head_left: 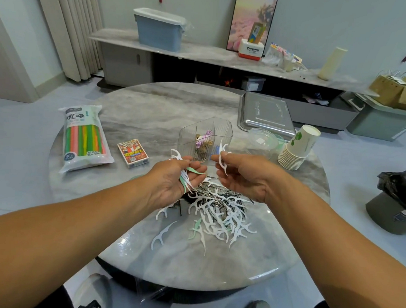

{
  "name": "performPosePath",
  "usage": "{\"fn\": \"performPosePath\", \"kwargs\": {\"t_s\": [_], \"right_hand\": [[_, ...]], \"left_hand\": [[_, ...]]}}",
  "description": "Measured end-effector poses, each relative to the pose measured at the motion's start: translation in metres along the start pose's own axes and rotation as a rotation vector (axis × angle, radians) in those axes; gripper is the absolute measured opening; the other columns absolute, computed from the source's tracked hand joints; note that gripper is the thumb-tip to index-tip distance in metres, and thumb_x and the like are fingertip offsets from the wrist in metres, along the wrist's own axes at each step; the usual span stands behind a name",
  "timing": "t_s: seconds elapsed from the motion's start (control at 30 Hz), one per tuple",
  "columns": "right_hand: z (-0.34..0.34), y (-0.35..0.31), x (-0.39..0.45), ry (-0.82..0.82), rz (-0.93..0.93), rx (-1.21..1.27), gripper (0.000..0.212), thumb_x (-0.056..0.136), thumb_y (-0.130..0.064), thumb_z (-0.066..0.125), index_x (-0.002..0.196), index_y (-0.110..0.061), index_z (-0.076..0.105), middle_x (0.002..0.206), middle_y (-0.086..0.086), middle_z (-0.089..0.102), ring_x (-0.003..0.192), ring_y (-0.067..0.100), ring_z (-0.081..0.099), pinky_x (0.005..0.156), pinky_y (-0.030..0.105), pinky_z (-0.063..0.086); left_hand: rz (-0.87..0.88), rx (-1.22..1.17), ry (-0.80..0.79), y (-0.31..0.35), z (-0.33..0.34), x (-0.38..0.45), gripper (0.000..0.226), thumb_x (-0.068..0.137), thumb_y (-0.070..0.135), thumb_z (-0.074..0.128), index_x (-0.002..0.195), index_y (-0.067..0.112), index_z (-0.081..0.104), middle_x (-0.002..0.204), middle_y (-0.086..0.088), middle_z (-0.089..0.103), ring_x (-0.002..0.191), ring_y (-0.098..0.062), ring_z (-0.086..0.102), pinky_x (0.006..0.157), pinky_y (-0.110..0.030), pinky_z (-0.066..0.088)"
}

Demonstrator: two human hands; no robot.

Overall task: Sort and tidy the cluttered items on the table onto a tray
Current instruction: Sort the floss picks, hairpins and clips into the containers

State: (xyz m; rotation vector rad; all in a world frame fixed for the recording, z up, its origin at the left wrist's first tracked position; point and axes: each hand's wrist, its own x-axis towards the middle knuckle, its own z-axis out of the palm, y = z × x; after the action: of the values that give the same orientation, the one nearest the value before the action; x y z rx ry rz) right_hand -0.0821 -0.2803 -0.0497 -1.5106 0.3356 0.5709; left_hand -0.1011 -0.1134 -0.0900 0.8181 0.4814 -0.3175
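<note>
Near the middle of the round marble tabletop (153,98), both hands hover just above a heap of dental floss picks (218,215) that lies toward the near edge, mixed with dark hairpins (215,190). The left hand (175,183) has its fingers curled round a bundle of white and green picks; the right hand (243,174) pinches a single white pick between thumb and fingers, close to the clear divided organiser (205,140) standing just behind the hands.

Judging by how things lie, the sorting is at an early stage. The organiser already holds some small items, a few picks among them, but most of the picks are loose on the tabletop. The steel tray (265,114) at the far right edge looks bare, and nothing appears to have been set on it. A pack of coloured straws (85,137) and a box of playing cards (133,153) lie near the left edge, and a stack of paper cups (297,148) and clear plastic bowls (260,142) sit just in front of the tray, all awaiting placement.

What fills the organiser's compartments is hard to make out through the ribbed wall; gold and pink shapes show, perhaps clips. The hands cover the far part of the heap, and how many hairpins lie beneath the picks cannot be told.
</note>
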Motion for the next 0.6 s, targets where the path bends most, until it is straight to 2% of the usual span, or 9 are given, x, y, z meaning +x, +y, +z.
{"fn": "performPosePath", "kwargs": {"t_s": [0.03, 0.1, 0.2, 0.27, 0.33, 0.4, 0.47, 0.53, 0.6], "right_hand": [[0.0, 0.001, 0.001, 0.01, -0.025, -0.058, 0.024, 0.103, -0.026, 0.059, 0.101, -0.01, 0.076, 0.076, 0.0, 0.06, 0.066, 0.007, 0.053, 0.055, 0.02, 0.049], [-0.001, 0.002, 0.003, -0.001, -0.066, -0.154, 0.022, 0.102, -0.027, 0.061, 0.105, -0.013, 0.078, 0.071, -0.004, 0.055, 0.061, 0.005, 0.045, 0.053, 0.02, 0.037], [-0.001, 0.006, 0.005, -0.054, -0.11, -0.231, 0.02, 0.101, -0.022, 0.061, 0.102, -0.013, 0.079, 0.07, -0.004, 0.057, 0.06, 0.006, 0.043, 0.054, 0.021, 0.036], [0.001, 0.008, 0.005, -0.043, -0.188, -0.312, 0.019, 0.101, -0.022, 0.061, 0.1, -0.013, 0.079, 0.072, -0.004, 0.063, 0.063, 0.007, 0.048, 0.057, 0.021, 0.038], [0.002, 0.009, 0.005, 0.035, -0.386, -0.399, 0.016, 0.1, -0.023, 0.064, 0.103, -0.015, 0.077, 0.079, -0.006, 0.069, 0.071, 0.007, 0.057, 0.065, 0.023, 0.045], [0.0, 0.01, 0.006, 0.088, -0.66, -0.535, 0.015, 0.099, -0.022, 0.065, 0.108, -0.017, 0.077, 0.093, -0.007, 0.075, 0.087, 0.006, 0.066, 0.081, 0.029, 0.053], [-0.002, 0.012, 0.004, 0.083, -0.931, -0.839, 0.02, 0.098, -0.02, 0.066, 0.116, -0.019, 0.076, 0.109, -0.005, 0.073, 0.102, 0.009, 0.065, 0.093, 0.036, 0.053], [-0.003, 0.014, 0.004, -0.003, -1.184, -1.137, 0.027, 0.095, -0.011, 0.069, 0.121, -0.016, 0.075, 0.113, 0.004, 0.069, 0.103, 0.02, 0.063, 0.088, 0.043, 0.053], [-0.002, 0.015, 0.003, -0.096, -1.345, -1.311, 0.037, 0.088, -0.004, 0.073, 0.123, -0.016, 0.074, 0.108, 0.009, 0.069, 0.093, 0.027, 0.065, 0.075, 0.046, 0.055]], "left_hand": [[-0.029, -0.004, -0.004, 0.001, 0.0, 0.0, 0.014, 0.107, 0.011, 0.044, 0.108, 0.004, 0.055, 0.077, -0.012, 0.063, 0.073, -0.023, 0.069, 0.067, -0.037, 0.063], [-0.092, -0.012, -0.058, 0.003, 0.001, -0.002, 0.033, 0.107, 0.034, 0.043, 0.109, 0.004, 0.057, 0.073, -0.011, 0.059, 0.066, -0.021, 0.064, 0.064, -0.035, 0.062], [-0.171, 0.01, -0.184, 0.004, 0.002, -0.002, 0.073, 0.099, 0.065, 0.034, 0.124, 0.001, 0.061, 0.082, -0.012, 0.058, 0.07, -0.021, 0.061, 0.069, -0.035, 0.061], [-0.206, 0.028, -0.222, 0.003, 0.001, -0.002, 0.084, 0.094, 0.074, 0.03, 0.122, 0.001, 0.062, 0.088, -0.015, 0.063, 0.075, -0.024, 0.065, 0.072, -0.036, 0.061], [-0.227, 0.041, -0.213, 0.004, 0.0, -0.002, 0.089, 0.092, 0.077, 0.031, 0.124, -0.001, 0.059, 0.091, -0.018, 0.066, 0.077, -0.028, 0.068, 0.071, -0.038, 0.062], [-0.249, 0.048, -0.208, 0.005, -0.003, 0.0, 0.091, 0.092, 0.077, 0.032, 0.126, -0.003, 0.057, 0.096, -0.021, 0.067, 0.08, -0.032, 0.07, 0.075, -0.041, 0.062], [-0.274, 0.056, -0.247, 0.007, -0.004, 0.0, 0.092, 0.092, 0.078, 0.03, 0.124, -0.003, 0.059, 0.1, -0.02, 0.067, 0.086, -0.032, 0.07, 0.082, -0.041, 0.061], [-0.288, 0.091, -0.315, 0.009, -0.005, -0.002, 0.094, 0.091, 0.08, 0.026, 0.124, -0.001, 0.062, 0.104, -0.02, 0.066, 0.091, -0.031, 0.069, 0.09, -0.04, 0.058], [-0.292, 0.142, -0.344, 0.012, -0.007, -0.003, 0.097, 0.09, 0.08, 0.025, 0.127, -0.002, 0.062, 0.11, -0.023, 0.067, 0.096, -0.032, 0.07, 0.092, -0.041, 0.058]]}}
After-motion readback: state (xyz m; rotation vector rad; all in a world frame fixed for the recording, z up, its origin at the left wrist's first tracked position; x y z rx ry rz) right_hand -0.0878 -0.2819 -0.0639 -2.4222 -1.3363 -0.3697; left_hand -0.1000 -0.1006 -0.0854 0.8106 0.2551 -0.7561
